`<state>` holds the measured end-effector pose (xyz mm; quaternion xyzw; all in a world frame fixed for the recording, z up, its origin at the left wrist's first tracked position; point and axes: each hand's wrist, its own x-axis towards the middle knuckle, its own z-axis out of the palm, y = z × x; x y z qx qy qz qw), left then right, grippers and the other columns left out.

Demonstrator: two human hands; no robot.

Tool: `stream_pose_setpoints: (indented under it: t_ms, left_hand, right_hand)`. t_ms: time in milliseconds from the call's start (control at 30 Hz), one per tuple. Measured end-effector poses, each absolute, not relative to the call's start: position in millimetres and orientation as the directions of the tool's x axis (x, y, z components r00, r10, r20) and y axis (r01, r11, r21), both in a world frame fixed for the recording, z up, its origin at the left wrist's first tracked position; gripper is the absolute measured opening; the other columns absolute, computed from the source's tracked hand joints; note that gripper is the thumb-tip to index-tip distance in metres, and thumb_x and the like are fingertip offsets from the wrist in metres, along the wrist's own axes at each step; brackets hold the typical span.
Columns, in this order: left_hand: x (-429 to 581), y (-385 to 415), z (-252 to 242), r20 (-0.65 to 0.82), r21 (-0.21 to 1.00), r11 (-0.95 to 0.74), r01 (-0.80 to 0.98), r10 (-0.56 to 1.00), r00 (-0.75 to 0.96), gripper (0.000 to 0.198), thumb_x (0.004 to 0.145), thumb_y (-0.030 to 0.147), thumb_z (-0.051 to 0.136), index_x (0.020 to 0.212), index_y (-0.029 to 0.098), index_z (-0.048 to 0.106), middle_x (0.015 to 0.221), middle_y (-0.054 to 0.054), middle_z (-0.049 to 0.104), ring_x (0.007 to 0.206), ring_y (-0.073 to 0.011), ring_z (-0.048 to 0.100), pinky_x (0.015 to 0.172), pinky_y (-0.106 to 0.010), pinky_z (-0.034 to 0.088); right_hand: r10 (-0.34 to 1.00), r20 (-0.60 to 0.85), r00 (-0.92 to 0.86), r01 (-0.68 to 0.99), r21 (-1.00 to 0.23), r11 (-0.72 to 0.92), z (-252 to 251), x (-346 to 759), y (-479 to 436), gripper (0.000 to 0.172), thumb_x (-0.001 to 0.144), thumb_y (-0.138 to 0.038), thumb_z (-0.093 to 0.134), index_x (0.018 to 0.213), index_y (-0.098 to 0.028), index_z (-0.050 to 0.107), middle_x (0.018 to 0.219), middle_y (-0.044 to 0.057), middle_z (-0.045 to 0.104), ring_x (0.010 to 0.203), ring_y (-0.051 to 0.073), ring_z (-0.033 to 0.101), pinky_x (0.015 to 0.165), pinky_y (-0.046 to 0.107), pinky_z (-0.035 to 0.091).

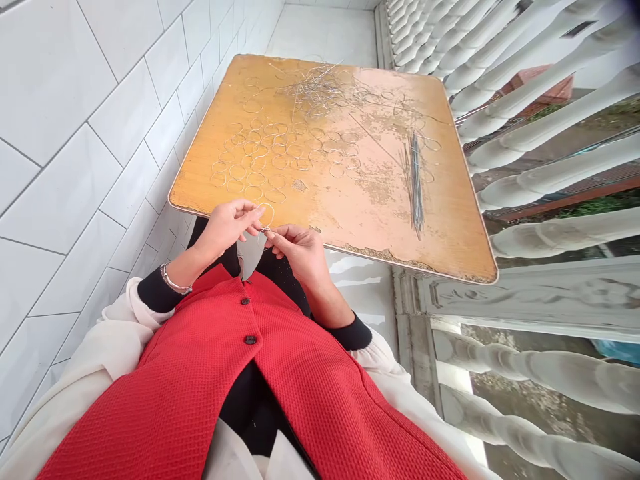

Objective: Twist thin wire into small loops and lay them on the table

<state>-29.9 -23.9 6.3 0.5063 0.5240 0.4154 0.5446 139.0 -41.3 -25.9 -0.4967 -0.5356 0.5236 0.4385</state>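
My left hand (227, 228), with a bracelet at the wrist, is at the table's near edge, its thumb and fingers closed on a thin wire ring (273, 212). Facing it, my right hand (302, 255) pinches the lower side of the same wire, where its ends seem to meet. The fingertips of both hands are close together. Just beyond them, many similar wire rings (259, 162) lie flat in loose rows on the worn wooden table (350, 220).
A tangled heap of wire (320, 87) sits at the table's far side. Straight wire lengths (416, 187) lie bundled on the right, near a small pile of tiny bits (299, 185). White tiled wall (65, 167) borders the left; a white balustrade (540, 190) borders the right.
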Motion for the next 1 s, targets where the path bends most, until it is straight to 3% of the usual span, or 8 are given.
stream_pose_setpoints:
  t_ms: [67,167,333,633,833,1000]
  left_hand:
    - [-33,-31,6,-0.18,0.982,0.169,0.087,0.974,0.141,0.027,0.085,0.04,0.069,0.085,0.014,0.064,0.076,-0.005,0.072,0.063,-0.0103,0.067,0.049,-0.017,0.043]
    - [-37,-39,4,-0.2,0.979,0.189,0.078,0.964,0.176,0.017,0.08,0.029,0.072,0.085,0.014,0.065,0.077,-0.005,0.072,0.064,-0.0105,0.066,0.049,-0.017,0.042]
    - [-36,-40,0,-0.187,0.982,0.189,0.009,0.965,0.185,0.008,0.076,0.015,0.067,0.084,0.013,0.067,0.071,-0.003,0.07,0.062,-0.0091,0.063,0.05,-0.017,0.04]
    - [-33,-38,-9,-0.205,0.96,0.242,-0.143,0.951,0.232,0.014,0.075,0.021,0.068,0.085,0.013,0.073,0.069,-0.002,0.068,0.06,-0.0073,0.058,0.05,-0.017,0.039]
    - [-31,-38,-5,-0.178,0.972,0.2,-0.122,0.969,0.174,0.013,0.071,0.013,0.066,0.082,0.013,0.074,0.065,0.0,0.066,0.057,-0.0067,0.056,0.05,-0.017,0.039]
    - [-29,-39,-2,-0.163,0.982,0.169,-0.08,0.983,0.082,0.009,0.073,0.014,0.066,0.08,0.012,0.072,0.065,0.0,0.066,0.059,-0.0074,0.057,0.051,-0.018,0.042]
  right_hand:
    - [0.997,-0.018,-0.075,0.118,-0.993,-0.009,-27,138,-41,0.033,0.074,-0.049,0.076,0.066,-0.018,0.068,0.061,0.002,0.066,0.052,0.01,0.05,0.052,0.025,0.041]
    - [0.999,0.006,-0.042,0.145,-0.989,0.012,-27,138,-40,0.033,0.073,-0.049,0.077,0.067,-0.018,0.069,0.06,0.001,0.065,0.052,0.01,0.051,0.053,0.026,0.041]
    - [0.991,-0.059,-0.123,-0.037,-0.997,-0.064,-25,138,-40,0.032,0.071,-0.049,0.079,0.066,-0.019,0.068,0.063,0.001,0.066,0.05,0.009,0.049,0.05,0.024,0.042]
    - [0.995,-0.035,-0.097,-0.08,-0.996,-0.043,-29,136,-40,0.025,0.072,-0.043,0.08,0.069,-0.02,0.071,0.061,-0.001,0.065,0.049,0.008,0.047,0.05,0.024,0.04]
    - [0.993,-0.048,-0.11,-0.091,-0.994,-0.058,-29,136,-37,0.027,0.071,-0.042,0.08,0.063,-0.019,0.068,0.058,-0.002,0.063,0.046,0.007,0.046,0.048,0.023,0.038]
    - [0.978,-0.076,-0.192,-0.179,-0.978,-0.111,-30,135,-40,0.03,0.075,-0.049,0.078,0.076,-0.02,0.074,0.064,-0.001,0.067,0.049,0.008,0.052,0.051,0.024,0.043]
